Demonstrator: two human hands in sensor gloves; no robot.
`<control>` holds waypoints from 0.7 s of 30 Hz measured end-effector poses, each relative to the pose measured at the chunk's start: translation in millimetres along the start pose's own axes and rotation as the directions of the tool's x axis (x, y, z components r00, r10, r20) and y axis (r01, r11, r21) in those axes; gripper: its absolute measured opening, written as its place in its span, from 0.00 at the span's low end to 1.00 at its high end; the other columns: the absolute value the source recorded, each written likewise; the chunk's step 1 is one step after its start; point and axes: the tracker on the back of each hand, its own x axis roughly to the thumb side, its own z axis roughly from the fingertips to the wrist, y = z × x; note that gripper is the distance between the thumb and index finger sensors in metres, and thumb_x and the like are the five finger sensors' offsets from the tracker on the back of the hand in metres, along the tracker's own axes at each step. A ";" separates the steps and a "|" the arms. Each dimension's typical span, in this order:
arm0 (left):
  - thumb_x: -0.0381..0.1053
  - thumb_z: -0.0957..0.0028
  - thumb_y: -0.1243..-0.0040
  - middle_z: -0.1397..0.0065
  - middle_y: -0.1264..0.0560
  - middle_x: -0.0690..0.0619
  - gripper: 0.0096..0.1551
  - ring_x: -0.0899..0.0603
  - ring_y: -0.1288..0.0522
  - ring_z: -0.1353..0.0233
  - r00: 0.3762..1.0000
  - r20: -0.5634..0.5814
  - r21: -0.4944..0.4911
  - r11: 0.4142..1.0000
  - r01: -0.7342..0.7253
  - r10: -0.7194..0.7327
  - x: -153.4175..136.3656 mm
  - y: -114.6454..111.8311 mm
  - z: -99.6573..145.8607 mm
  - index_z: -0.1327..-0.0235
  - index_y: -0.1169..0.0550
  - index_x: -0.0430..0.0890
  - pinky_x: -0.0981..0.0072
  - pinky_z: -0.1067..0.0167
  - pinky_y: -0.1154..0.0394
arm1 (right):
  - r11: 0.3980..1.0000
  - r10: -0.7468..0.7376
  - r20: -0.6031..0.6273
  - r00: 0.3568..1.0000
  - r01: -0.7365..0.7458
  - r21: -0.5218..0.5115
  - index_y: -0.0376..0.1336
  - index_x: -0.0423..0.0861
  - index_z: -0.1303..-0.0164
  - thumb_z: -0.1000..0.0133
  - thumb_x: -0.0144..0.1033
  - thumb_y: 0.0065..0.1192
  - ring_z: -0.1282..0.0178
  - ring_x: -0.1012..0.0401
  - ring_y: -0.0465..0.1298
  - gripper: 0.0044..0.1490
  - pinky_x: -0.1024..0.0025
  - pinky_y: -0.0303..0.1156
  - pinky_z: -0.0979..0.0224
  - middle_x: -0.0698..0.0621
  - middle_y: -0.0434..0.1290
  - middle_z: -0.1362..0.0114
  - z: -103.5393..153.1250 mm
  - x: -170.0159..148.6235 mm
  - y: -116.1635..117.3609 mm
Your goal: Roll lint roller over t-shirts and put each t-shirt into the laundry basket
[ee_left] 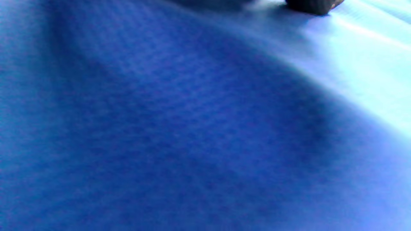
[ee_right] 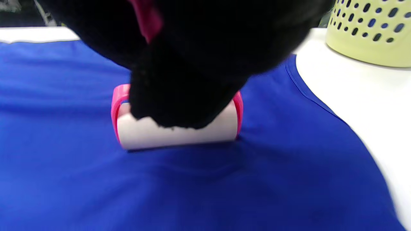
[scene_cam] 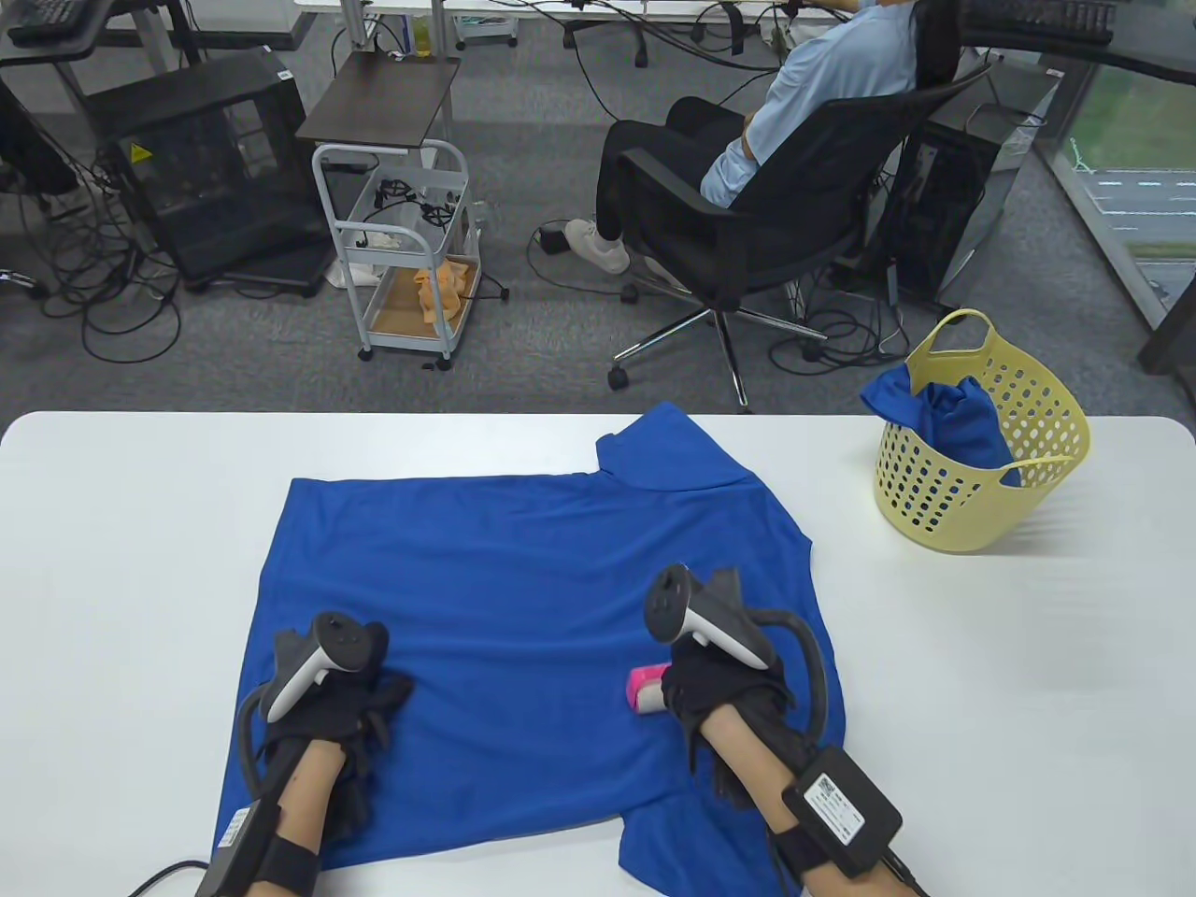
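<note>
Fabric of a blue t-shirt point(scene_cam: 523, 598) lies spread flat across the middle of the white counter point(scene_cam: 1009, 673). The right hand point(scene_cam: 715, 687) grips a pink lint roller point(ee_right: 176, 128), its white roll touching the shirt. The left hand point(scene_cam: 327, 696) rests on the shirt near the counter's front edge, fingers relaxed. A yellow laundry basket point(scene_cam: 981, 439) holding another blue shirt point(scene_cam: 944, 411) stands near the far right corner.

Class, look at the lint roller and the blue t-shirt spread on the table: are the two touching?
Touching. The right wrist view shows the lint roller with its white roll resting directly on the blue t-shirt, with no gap beneath it and the cloth dimpled in front.
</note>
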 end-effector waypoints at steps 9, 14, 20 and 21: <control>0.73 0.46 0.60 0.19 0.76 0.57 0.45 0.30 0.78 0.21 1.000 0.005 -0.003 1.000 -0.007 0.007 -0.6 -0.4 -0.2 0.24 0.66 0.70 0.26 0.32 0.68 | 0.944 -0.319 -0.032 0.947 0.321 0.082 0.35 0.47 0.20 0.37 0.40 0.51 0.48 0.54 0.81 0.43 0.70 0.83 0.52 0.39 0.65 0.25 -142.8 20.7 -1.6; 0.73 0.45 0.60 0.19 0.77 0.56 0.45 0.30 0.79 0.22 1.000 0.015 -0.016 1.000 -0.017 0.017 -1.1 -0.7 -0.8 0.24 0.66 0.70 0.26 0.33 0.69 | 0.932 -0.362 -0.020 0.932 0.362 0.000 0.29 0.54 0.22 0.37 0.40 0.50 0.41 0.55 0.78 0.44 0.69 0.82 0.45 0.40 0.60 0.21 -159.6 24.2 -5.1; 0.73 0.45 0.61 0.20 0.77 0.56 0.45 0.30 0.80 0.22 1.000 0.016 -0.017 1.000 -0.014 0.015 -1.4 -1.0 -0.9 0.24 0.67 0.70 0.25 0.33 0.69 | 0.926 -0.313 0.138 0.940 0.334 -0.178 0.53 0.51 0.22 0.40 0.40 0.59 0.57 0.59 0.84 0.35 0.74 0.84 0.59 0.37 0.75 0.33 -81.6 12.9 -43.0; 0.73 0.45 0.61 0.20 0.77 0.56 0.45 0.30 0.80 0.22 1.000 0.016 -0.017 1.000 -0.014 0.014 -1.3 -1.0 -0.9 0.24 0.67 0.70 0.25 0.33 0.69 | 0.946 -0.269 0.141 0.953 0.289 -0.144 0.56 0.50 0.23 0.40 0.42 0.59 0.60 0.60 0.85 0.33 0.75 0.84 0.62 0.37 0.78 0.35 -58.7 12.5 -48.2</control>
